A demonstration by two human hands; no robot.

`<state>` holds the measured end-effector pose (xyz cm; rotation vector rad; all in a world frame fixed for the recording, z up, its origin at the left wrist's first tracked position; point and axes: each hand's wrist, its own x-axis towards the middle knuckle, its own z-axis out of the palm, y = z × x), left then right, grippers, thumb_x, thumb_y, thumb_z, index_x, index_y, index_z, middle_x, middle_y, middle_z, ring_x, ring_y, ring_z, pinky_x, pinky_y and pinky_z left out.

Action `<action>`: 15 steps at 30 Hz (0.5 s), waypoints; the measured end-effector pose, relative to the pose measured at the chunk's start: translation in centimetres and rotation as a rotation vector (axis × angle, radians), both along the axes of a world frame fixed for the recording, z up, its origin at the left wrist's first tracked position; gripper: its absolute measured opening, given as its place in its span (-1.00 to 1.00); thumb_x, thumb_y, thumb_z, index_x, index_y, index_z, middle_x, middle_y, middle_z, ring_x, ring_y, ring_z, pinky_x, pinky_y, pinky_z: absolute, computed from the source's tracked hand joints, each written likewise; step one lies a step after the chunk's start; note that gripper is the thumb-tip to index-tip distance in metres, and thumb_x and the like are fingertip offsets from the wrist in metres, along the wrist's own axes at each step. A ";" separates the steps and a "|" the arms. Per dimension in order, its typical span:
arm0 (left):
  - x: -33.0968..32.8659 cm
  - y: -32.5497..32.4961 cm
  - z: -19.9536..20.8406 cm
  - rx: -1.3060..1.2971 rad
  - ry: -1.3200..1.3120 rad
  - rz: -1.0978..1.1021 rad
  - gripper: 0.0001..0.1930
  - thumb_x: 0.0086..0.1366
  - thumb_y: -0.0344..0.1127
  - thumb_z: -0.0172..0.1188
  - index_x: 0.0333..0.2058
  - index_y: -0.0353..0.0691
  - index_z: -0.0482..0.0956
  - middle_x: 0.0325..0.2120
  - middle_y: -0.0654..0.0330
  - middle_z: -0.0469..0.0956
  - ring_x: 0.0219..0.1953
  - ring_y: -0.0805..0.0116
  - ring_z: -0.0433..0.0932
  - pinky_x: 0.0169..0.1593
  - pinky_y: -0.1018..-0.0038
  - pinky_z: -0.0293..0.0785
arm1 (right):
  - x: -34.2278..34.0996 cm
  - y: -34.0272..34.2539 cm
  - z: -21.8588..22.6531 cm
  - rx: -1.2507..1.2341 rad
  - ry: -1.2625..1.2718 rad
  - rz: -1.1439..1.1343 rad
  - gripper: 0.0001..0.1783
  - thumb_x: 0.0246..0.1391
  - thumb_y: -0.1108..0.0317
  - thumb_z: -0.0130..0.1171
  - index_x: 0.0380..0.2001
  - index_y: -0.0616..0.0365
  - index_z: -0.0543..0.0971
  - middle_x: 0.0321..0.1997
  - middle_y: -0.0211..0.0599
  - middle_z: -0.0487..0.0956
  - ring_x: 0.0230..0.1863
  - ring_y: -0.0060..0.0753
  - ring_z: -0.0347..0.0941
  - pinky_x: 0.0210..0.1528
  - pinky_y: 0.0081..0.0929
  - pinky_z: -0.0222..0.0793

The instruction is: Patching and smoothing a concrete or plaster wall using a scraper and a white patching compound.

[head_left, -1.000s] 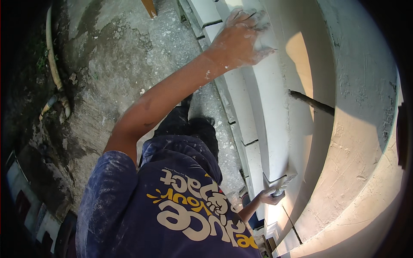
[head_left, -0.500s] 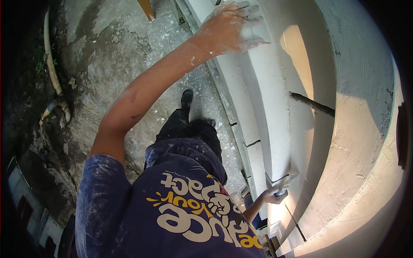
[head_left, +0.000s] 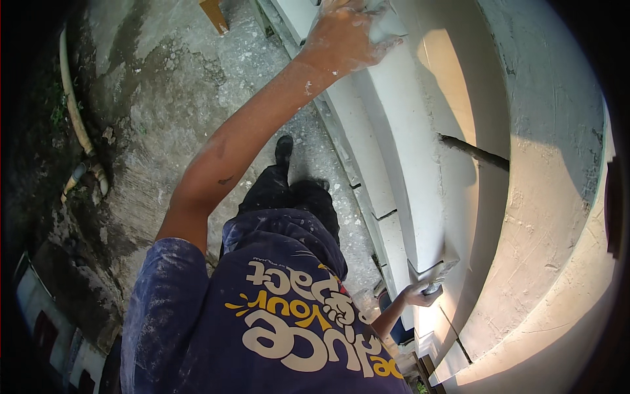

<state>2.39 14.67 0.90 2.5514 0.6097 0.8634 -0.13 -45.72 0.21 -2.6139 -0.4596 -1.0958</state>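
My left hand [head_left: 346, 38], dusted white, reaches to the upper part of a stepped white ledge [head_left: 400, 131]. Its thumb and fingers close round a pale flat piece [head_left: 388, 25] with a sharp corner; the fingertips are partly cut off by the frame's top. Lower right, my right hand [head_left: 420, 294] grips a putty knife, whose pale blade [head_left: 443, 268] lies against the ledge beside a dark notch. The fingers and palm hide most of its handle.
A dark rod [head_left: 474, 152] juts between the ledge and the curved plastered wall [head_left: 558, 171]. Below is a rough, white-spattered concrete floor [head_left: 170, 111]. A bent pipe [head_left: 75, 111] lies at far left, and a wooden leg [head_left: 213, 16] shows at the top.
My left hand has moved slightly up along the ledge with the pale piece, and its elbow has swung right. My right hand keeps the putty knife at nearly the same spot.
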 end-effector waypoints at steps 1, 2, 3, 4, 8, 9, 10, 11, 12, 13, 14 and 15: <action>0.0 -1.1 -0.7 -0.025 0.155 -0.002 -0.31 0.31 0.34 0.14 0.22 0.00 0.58 0.32 0.04 0.39 0.35 0.15 0.35 0.52 0.07 -0.04 | -0.2 -0.2 -0.1 0.000 -0.003 -0.003 -0.20 0.21 -0.31 0.11 -0.31 0.45 0.57 -0.43 0.06 0.55 -0.45 0.10 0.49 -0.38 -0.10 0.40; -0.3 -2.1 -1.5 -0.024 0.152 -0.005 -0.31 0.31 0.34 0.14 0.22 0.00 0.58 0.32 0.04 0.39 0.35 0.15 0.35 0.52 0.07 -0.04 | -0.4 -0.6 -0.1 0.008 0.032 -0.029 -0.20 0.21 -0.31 0.11 -0.30 0.46 0.57 -0.44 0.07 0.55 -0.46 0.11 0.49 -0.38 -0.09 0.40; -1.1 -3.1 -1.5 0.041 0.042 -0.051 -0.33 0.30 0.33 0.15 0.21 0.00 0.58 0.28 0.05 0.44 0.30 0.15 0.39 0.50 0.07 -0.01 | -0.8 -0.8 -0.1 0.017 0.071 -0.057 -0.20 0.20 -0.31 0.11 -0.30 0.46 0.57 -0.44 0.07 0.55 -0.46 0.11 0.49 -0.38 -0.09 0.40; -1.5 -3.5 -1.5 0.105 -0.067 -0.096 -0.34 0.30 0.31 0.17 0.20 -0.01 0.59 0.24 0.07 0.49 0.25 0.16 0.44 0.48 0.06 0.03 | -0.7 -0.8 -0.1 0.017 0.051 -0.035 -0.21 0.20 -0.28 0.13 -0.28 0.48 0.58 -0.44 0.08 0.56 -0.46 0.11 0.49 -0.39 -0.08 0.40; -0.2 -0.6 0.3 -0.024 0.111 -0.020 -0.33 0.31 0.30 0.17 0.22 -0.02 0.58 0.27 0.07 0.46 0.29 0.15 0.41 0.50 0.08 0.01 | -0.3 0.0 0.0 0.012 -0.008 -0.011 -0.22 0.19 -0.26 0.15 -0.28 0.49 0.58 -0.44 0.08 0.56 -0.44 0.13 0.50 -0.37 -0.08 0.40; -0.1 -1.2 -0.3 0.004 0.059 0.002 -0.33 0.31 0.30 0.17 0.21 -0.04 0.58 0.29 0.08 0.43 0.32 0.15 0.38 0.51 0.09 -0.01 | -0.2 -0.2 0.1 0.013 -0.011 -0.010 -0.22 0.19 -0.26 0.15 -0.28 0.49 0.58 -0.44 0.08 0.56 -0.44 0.13 0.50 -0.37 -0.08 0.40; 0.1 -1.6 -0.7 0.034 0.007 0.017 -0.33 0.31 0.29 0.17 0.20 -0.06 0.58 0.32 0.08 0.40 0.35 0.15 0.35 0.52 0.10 -0.02 | -0.2 -0.3 0.0 0.004 -0.023 -0.012 -0.22 0.19 -0.26 0.16 -0.28 0.49 0.58 -0.43 0.09 0.57 -0.44 0.14 0.51 -0.36 -0.07 0.41; -0.5 -2.9 -1.2 0.037 0.004 0.012 -0.33 0.31 0.29 0.17 0.20 -0.06 0.58 0.32 0.08 0.40 0.35 0.15 0.35 0.52 0.10 -0.02 | -0.3 -0.3 -0.2 -0.005 -0.035 -0.013 -0.22 0.19 -0.26 0.16 -0.28 0.50 0.58 -0.42 0.10 0.57 -0.43 0.15 0.52 -0.35 -0.06 0.42; -1.7 -4.7 -0.9 0.056 0.008 -0.055 -0.34 0.29 0.26 0.23 0.20 -0.05 0.59 0.32 0.05 0.39 0.36 0.15 0.34 0.49 0.14 0.06 | -0.4 -0.3 -0.4 0.002 -0.038 -0.017 -0.22 0.19 -0.26 0.16 -0.28 0.50 0.58 -0.42 0.10 0.57 -0.43 0.15 0.52 -0.35 -0.06 0.42; -2.5 -5.7 -0.8 0.068 0.010 -0.120 -0.35 0.27 0.23 0.28 0.19 -0.04 0.59 0.32 0.03 0.39 0.38 0.15 0.32 0.47 0.18 0.15 | -0.7 -0.6 -0.3 0.014 0.006 -0.036 -0.22 0.18 -0.25 0.17 -0.28 0.49 0.58 -0.41 0.10 0.57 -0.42 0.15 0.52 -0.33 -0.06 0.42; -2.7 -5.5 -1.1 0.113 -0.077 -0.148 -0.33 0.25 0.25 0.29 0.18 -0.08 0.60 0.15 0.01 0.56 0.25 0.14 0.47 0.39 0.17 0.24 | -0.9 -0.8 -0.2 0.025 0.051 -0.056 -0.23 0.18 -0.25 0.17 -0.28 0.49 0.58 -0.40 0.11 0.58 -0.41 0.15 0.52 -0.32 -0.05 0.43; -2.4 -4.4 -0.9 0.115 -0.076 -0.152 -0.33 0.25 0.25 0.29 0.18 -0.08 0.60 0.15 0.01 0.56 0.25 0.14 0.47 0.39 0.17 0.24 | -0.9 -0.8 -0.2 0.028 0.052 -0.059 -0.23 0.18 -0.25 0.17 -0.28 0.49 0.58 -0.40 0.11 0.58 -0.41 0.15 0.52 -0.32 -0.05 0.43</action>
